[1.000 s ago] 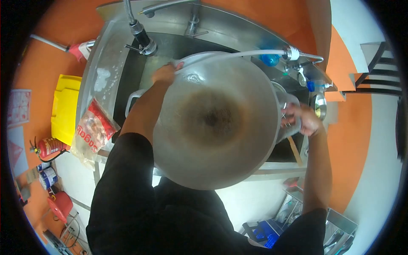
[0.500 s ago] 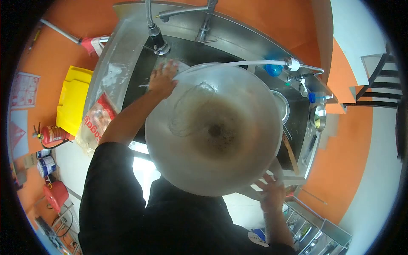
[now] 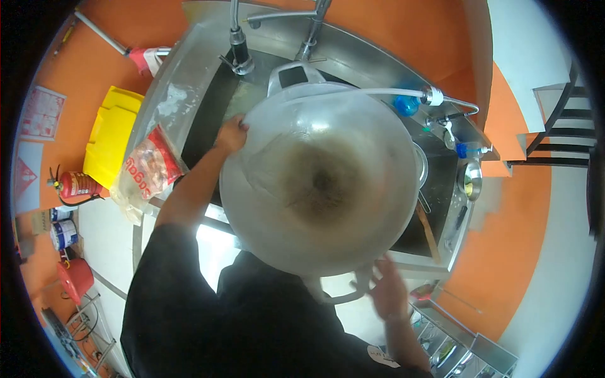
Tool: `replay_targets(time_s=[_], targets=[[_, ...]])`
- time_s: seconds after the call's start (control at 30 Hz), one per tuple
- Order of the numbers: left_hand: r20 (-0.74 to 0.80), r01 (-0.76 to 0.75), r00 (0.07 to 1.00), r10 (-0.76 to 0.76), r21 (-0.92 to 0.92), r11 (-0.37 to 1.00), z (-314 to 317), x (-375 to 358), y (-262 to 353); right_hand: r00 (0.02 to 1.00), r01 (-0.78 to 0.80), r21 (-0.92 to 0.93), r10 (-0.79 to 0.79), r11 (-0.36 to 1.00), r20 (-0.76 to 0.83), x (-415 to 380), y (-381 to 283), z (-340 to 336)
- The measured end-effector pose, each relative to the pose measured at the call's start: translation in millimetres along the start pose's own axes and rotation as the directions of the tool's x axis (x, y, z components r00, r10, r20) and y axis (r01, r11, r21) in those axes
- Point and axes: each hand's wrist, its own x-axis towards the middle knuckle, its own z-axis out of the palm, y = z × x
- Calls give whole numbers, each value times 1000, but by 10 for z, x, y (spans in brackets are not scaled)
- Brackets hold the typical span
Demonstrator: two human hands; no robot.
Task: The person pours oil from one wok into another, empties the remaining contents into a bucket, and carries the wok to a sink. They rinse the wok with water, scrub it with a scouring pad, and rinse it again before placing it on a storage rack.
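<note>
A large pale metal wok (image 3: 378, 208) with a brownish, darker middle rests over the sink, with some clear water in it. One loop handle (image 3: 293, 75) points to the far side, and the other handle (image 3: 345, 297) points toward my body. My left hand (image 3: 233, 133) is closed round the wok's left rim, its fingertips partly hidden. Slightly blurred, my right hand (image 3: 387, 291) has its fingers apart right beside the near handle, holding nothing. A white hose (image 3: 384, 92) reaches over the wok's far rim.
Taps (image 3: 305, 47) and a spray nozzle (image 3: 241, 60) stand at the back of the steel sink (image 3: 205, 120). A strainer (image 3: 422, 165) and wooden-handled tool (image 3: 428, 236) lie right, beside a metal bowl (image 3: 470, 180). A plastic bag (image 3: 151, 167) lies on the left ledge.
The wok has turned clockwise: its far handle swung right and its near handle swung left toward my body. My left hand has slid down and closed on the rim. My right hand shifted slightly left.
</note>
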Motion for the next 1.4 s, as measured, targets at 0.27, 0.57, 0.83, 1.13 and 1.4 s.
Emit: replay_targets(time_s=[0.27,0.57,0.83,1.13,1.4], targets=[[105,-301,949,298,9,954,276,892,423,987,-160,-520,152,839,-59,1251,-1102,30],[97,-129,989,114,164,978,265,-79,-89,968,56,-521,-174,852,-180,588,5,-81],[120,-11,993,-11,188,982,7,30,46,963,-116,-138,77,984,-257,380,538,229],[252,-484,867,430,220,847,359,1238,656,991,58,-310,-92,949,-96,702,518,-274],[398,-401,875,274,281,872,-90,614,494,969,53,-87,-72,995,-238,509,798,160]])
